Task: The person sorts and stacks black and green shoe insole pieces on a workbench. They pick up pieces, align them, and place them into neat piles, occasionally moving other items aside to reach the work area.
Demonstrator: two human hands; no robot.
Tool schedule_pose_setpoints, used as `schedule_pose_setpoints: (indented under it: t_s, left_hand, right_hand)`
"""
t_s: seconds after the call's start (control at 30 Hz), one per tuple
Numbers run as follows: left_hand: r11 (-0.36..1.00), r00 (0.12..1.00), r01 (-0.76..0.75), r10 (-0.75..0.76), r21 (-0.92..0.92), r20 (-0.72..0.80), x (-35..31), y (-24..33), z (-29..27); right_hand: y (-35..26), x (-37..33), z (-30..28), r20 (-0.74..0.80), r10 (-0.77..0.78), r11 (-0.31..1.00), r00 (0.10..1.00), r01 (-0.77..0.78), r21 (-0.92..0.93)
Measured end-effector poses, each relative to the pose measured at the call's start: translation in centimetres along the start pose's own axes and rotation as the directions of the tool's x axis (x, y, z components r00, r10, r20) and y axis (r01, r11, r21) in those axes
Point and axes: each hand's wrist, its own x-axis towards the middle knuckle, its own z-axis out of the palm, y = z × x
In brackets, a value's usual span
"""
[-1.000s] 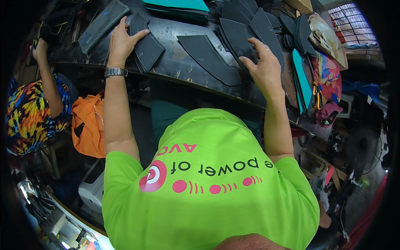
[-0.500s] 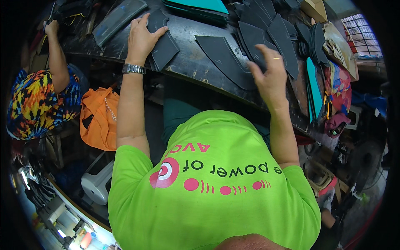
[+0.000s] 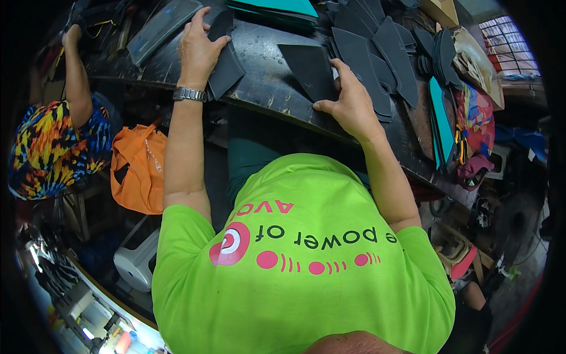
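My left hand point(image 3: 200, 53), a metal watch at its wrist, rests at the left side of a small stack of dark grey cut sheet pieces point(image 3: 227, 72). Its fingers and thumb are spread, with the thumb over the stack. At the centre of the table, my right hand point(image 3: 349, 99) grips the right side of a dark grey cut piece point(image 3: 305, 68). The thumb lies at its near edge and the forefinger higher up, while the other fingers are partly hidden. Beside this hand lie more dark grey curved pieces point(image 3: 361, 65), overlapping one another.
Teal sheets point(image 3: 280, 7) are stacked at the far edge, and narrow teal pieces point(image 3: 439, 121) lie at the right. A clear flat case point(image 3: 162, 32) is at the left. An orange bag point(image 3: 138, 168) hangs below the table, near another person's patterned clothing point(image 3: 56, 147).
My right hand has moved left and closed on the right part of the central grey piece, whose curved end no longer shows. My left hand stays by its stack.
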Motion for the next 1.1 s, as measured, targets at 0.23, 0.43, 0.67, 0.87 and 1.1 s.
schedule_pose_setpoints:
  t_s: [0.23,0.43,0.67,0.87,1.1]
  left_hand:
    - [0.800,0.963,0.267,-0.234,-0.537,0.131,0.2,0.8,-1.7]
    - [0.147,0.974,0.222,-0.083,-0.964,0.212,-1.1,4.3,-2.0]
    - [0.061,0.956,0.266,-0.144,-0.962,0.256,-4.0,5.5,-1.0]
    - [0.083,0.925,0.364,-0.149,-0.928,0.350,-5.1,5.6,-5.6]
    - [0.776,0.921,-0.012,0.254,-0.630,0.296,-10.3,11.6,-7.9]
  right_hand:
    - [1.0,-0.4,-1.2,0.007,-0.121,0.919,0.993,0.109,0.379]
    - [-0.5,-1.7,-0.5,-0.143,-0.438,0.886,0.887,0.453,0.097]
    - [0.8,-2.3,5.0,0.013,-0.656,0.697,0.755,0.611,-0.375]
    - [1.0,-3.3,4.4,-0.099,-0.577,0.756,0.810,0.484,-0.441]
    - [0.1,-1.0,1.6,0.070,-0.039,0.779,0.997,-0.013,0.626]
